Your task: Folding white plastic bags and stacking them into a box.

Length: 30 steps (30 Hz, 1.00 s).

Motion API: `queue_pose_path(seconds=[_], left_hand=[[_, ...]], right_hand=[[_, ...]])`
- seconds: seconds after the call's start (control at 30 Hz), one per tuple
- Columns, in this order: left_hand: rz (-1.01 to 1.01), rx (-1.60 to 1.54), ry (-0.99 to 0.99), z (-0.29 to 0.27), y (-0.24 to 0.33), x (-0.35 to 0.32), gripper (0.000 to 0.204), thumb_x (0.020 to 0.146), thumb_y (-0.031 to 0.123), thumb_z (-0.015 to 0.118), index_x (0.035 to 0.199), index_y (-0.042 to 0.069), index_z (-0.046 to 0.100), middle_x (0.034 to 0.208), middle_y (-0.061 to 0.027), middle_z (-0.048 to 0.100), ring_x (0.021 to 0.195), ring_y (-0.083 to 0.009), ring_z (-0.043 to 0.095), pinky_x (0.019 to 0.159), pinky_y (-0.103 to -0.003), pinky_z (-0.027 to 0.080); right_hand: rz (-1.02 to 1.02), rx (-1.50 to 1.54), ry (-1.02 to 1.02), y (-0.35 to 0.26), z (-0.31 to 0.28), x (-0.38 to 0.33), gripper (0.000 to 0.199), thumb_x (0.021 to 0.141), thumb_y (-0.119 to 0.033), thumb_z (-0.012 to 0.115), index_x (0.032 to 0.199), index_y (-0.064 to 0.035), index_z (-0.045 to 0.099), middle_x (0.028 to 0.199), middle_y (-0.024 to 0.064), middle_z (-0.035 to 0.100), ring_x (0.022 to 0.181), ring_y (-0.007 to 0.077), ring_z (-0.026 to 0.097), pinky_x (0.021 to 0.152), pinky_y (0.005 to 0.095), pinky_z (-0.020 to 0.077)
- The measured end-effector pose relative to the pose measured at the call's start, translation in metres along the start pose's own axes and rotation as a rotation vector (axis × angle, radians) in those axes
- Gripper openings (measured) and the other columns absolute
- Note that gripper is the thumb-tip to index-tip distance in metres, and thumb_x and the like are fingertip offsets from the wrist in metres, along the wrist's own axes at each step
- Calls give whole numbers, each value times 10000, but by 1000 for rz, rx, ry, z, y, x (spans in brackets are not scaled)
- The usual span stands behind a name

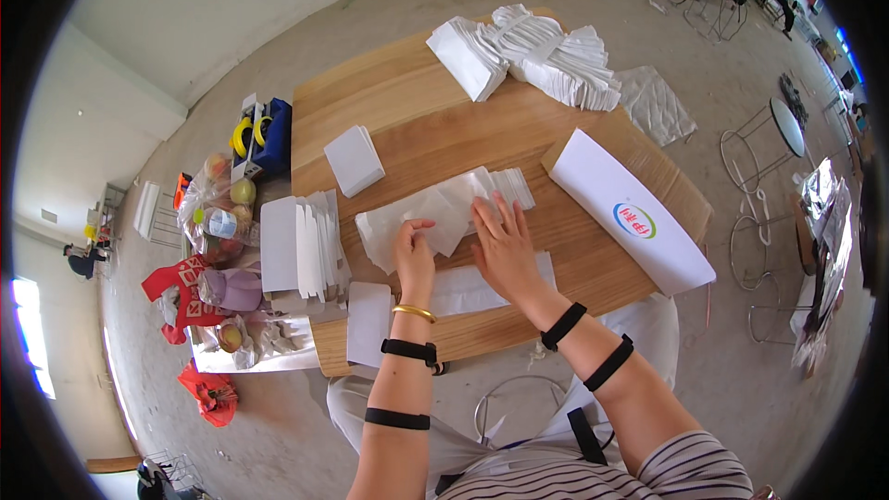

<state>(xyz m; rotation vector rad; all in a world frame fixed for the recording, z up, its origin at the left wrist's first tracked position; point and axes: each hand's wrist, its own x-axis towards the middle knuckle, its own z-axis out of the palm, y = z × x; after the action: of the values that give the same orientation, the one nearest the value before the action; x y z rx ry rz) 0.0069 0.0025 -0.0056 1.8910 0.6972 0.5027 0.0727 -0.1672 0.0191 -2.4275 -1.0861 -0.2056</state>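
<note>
A fanned row of flat white paper pieces (384, 224), perhaps sleeves or bags, lies across the middle of the wooden table. My right hand (502, 245) rests on its right part, palm down with fingers stretched out. At the row's near left edge is my left hand (414, 250), its fingers curled in toward the thumb; what they pinch, if anything, is hidden. Beneath my right wrist lies another flat white strip (454, 291). A white card-like piece (369, 315) sits beside my left wrist, at the table's near edge.
Stacks of white paper stand at the left (280, 245), upper left (354, 160) and far end (528, 51). A curved white printed board (634, 213) lies right. Left of the table are a blue tape dispenser (273, 139), bagged fruit (243, 191) and a purple cap (236, 289). Stools (787, 127) stand right.
</note>
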Motion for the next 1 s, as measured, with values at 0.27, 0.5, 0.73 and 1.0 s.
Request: queue_pose_path(seconds=[0.27,0.5,0.73,1.0], left_hand=[[-75,-194,-10,2,7,3,269,980,284,600,1020,48,723,868,14,590,720,-70,441,649,-212,360],[-349,-100,-61,2,6,7,387,939,393,660,1047,23,705,959,-43,656,808,-126,573,664,-242,444],[-186,-172,74,7,-12,6,462,883,331,726,1093,-68,627,941,-128,677,823,-197,616,729,-326,492],[-259,-72,-21,1,21,4,462,868,298,747,1107,-77,618,991,-121,671,890,-174,606,772,-301,479]], right_hand=[[-175,239,-70,-14,-2,-3,623,805,-90,635,1370,86,438,1469,185,382,1426,320,309,1187,451,262],[-312,431,-93,-15,-7,-11,575,784,-74,649,1318,65,489,1370,189,485,1343,341,422,1148,458,327],[10,216,41,3,-2,9,575,852,-188,648,1347,52,481,1398,189,480,1378,335,382,1150,485,281],[38,-9,-4,10,11,10,611,901,-263,615,1386,67,444,1459,176,426,1425,320,311,1194,501,178]])
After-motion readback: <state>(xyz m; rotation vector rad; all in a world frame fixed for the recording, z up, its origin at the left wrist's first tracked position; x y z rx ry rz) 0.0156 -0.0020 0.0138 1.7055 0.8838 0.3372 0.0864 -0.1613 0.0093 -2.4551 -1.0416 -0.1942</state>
